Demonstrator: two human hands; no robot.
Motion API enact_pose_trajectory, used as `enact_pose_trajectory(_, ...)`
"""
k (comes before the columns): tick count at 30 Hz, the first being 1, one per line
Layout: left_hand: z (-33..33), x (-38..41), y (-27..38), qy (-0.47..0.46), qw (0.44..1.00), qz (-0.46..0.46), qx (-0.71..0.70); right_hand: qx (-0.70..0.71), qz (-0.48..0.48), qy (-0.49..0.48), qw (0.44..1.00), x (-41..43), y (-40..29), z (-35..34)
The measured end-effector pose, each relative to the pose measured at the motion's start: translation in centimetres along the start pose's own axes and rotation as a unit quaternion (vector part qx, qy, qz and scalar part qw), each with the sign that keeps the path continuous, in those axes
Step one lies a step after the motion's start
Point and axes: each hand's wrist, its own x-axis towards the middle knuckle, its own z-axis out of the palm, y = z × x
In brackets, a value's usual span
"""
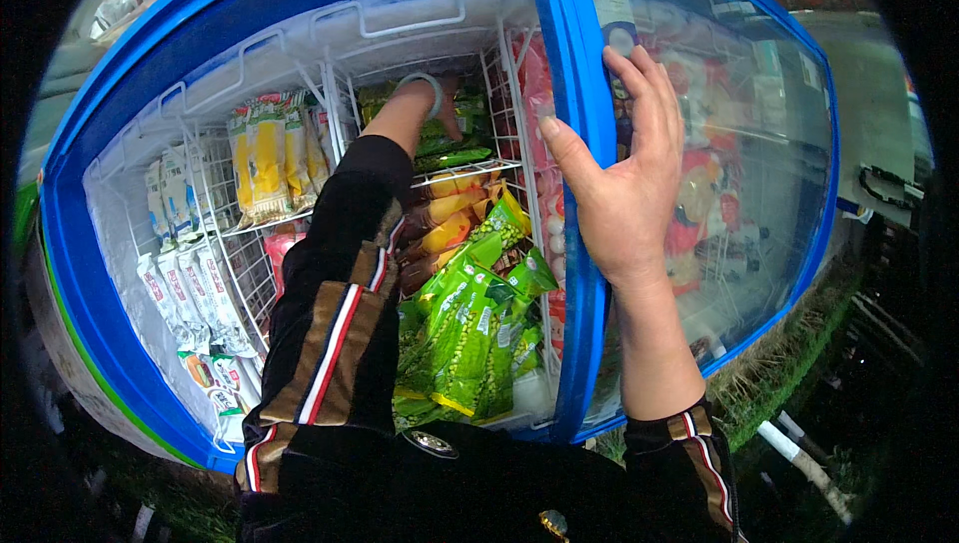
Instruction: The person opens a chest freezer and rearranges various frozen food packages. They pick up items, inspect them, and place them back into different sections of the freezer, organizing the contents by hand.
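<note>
My left hand (447, 110) reaches down into a white wire basket at the back of a chest freezer, among dark green packets (470, 112); its fingers are partly hidden, so I cannot tell whether it grips one. A bangle circles that wrist. My right hand (625, 168) rests on the blue frame (577, 168) of the sliding glass lid, thumb on one side and fingers on the other. Nearer me lie bright green ice-pop packets (468, 326), with yellow-brown packets (442, 224) behind them.
White wire baskets to the left hold yellow packets (268, 161), white-wrapped bars (198, 292) and blue-white packets (171, 194). Under the glass lid (764, 168) on the right lie red and white bags (700, 191). The freezer's blue rim (135, 386) curves around the left side.
</note>
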Motion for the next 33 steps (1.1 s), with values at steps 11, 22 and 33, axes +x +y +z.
enact_pose_trajectory(11, 0.6, -1.2, -0.9, 0.118, 0.993, 0.016, 0.005, 0.015, 0.002, -0.01, 1.0, 0.1, -0.3, -0.1)
enact_pose_trajectory(22, 3.8, -13.6, 4.5, 0.382, 0.921, 0.056, -0.054, -0.002, -0.037, 0.026, 0.999, -0.1, 0.6, 0.8)
enact_pose_trajectory(33, 11.1, -33.8, 0.7, 0.46, 0.823, -0.106, -0.316, 0.0, -0.06, 0.045, 0.997, -0.1, 0.9, 0.5)
